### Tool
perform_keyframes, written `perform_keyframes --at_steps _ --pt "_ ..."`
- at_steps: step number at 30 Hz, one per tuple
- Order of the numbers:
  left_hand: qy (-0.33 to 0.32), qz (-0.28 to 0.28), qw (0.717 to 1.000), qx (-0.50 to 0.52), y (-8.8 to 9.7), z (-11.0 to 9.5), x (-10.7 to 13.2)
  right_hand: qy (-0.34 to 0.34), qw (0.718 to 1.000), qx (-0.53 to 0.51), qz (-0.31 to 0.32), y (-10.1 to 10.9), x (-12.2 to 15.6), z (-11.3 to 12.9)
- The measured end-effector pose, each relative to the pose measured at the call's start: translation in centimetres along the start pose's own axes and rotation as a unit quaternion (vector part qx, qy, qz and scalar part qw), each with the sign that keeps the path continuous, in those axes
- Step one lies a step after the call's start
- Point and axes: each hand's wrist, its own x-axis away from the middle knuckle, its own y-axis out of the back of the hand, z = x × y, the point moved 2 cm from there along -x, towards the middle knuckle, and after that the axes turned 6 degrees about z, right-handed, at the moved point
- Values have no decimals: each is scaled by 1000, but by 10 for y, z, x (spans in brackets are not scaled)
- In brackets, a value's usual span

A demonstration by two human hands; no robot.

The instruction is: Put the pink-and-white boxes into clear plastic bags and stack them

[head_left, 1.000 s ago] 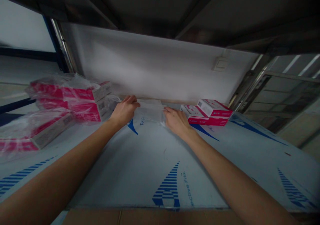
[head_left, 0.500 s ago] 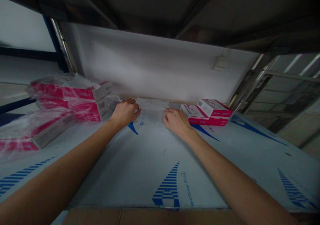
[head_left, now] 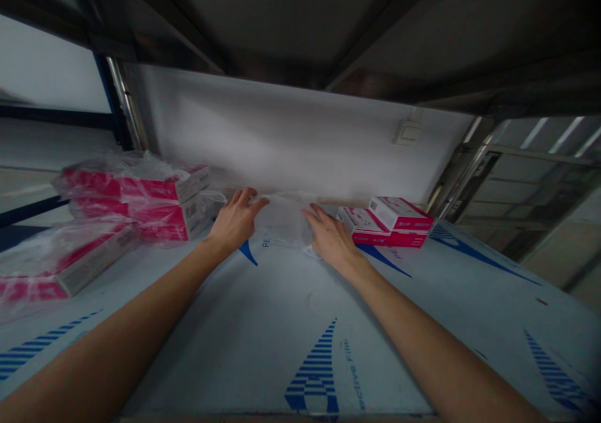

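1. Near: blue-printed protective film point(head_left: 253, 348) covers the surface.
2. Mid: left hand point(head_left: 236, 221), right hand point(head_left: 331, 240) spread, unpinched, flanking clear plastic bag point(head_left: 283, 219).
3. Far left: wrapped red-white boxes point(head_left: 136, 204); far right: unwrapped boxes point(head_left: 387, 223).
4. Beyond: white wall point(head_left: 291, 129), wall switch point(head_left: 406, 133).

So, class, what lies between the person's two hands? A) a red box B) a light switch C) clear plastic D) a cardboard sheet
C: clear plastic lies between the left hand and the right hand, with both hands spread open at its edges.
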Motion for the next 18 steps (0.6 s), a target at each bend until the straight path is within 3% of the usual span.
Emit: perform_keyframes --at_steps 8,13,18 --pt "-3 49 998 34 -2 -2 0 21 997 -67 -37 0 -3 5" --pt "-3 48 996 72 -4 -6 -1 20 999 -38 1 -4 -2 3" --pt "-5 57 996 68 -10 -4 -3 -25 999 0 36 2 0 5"
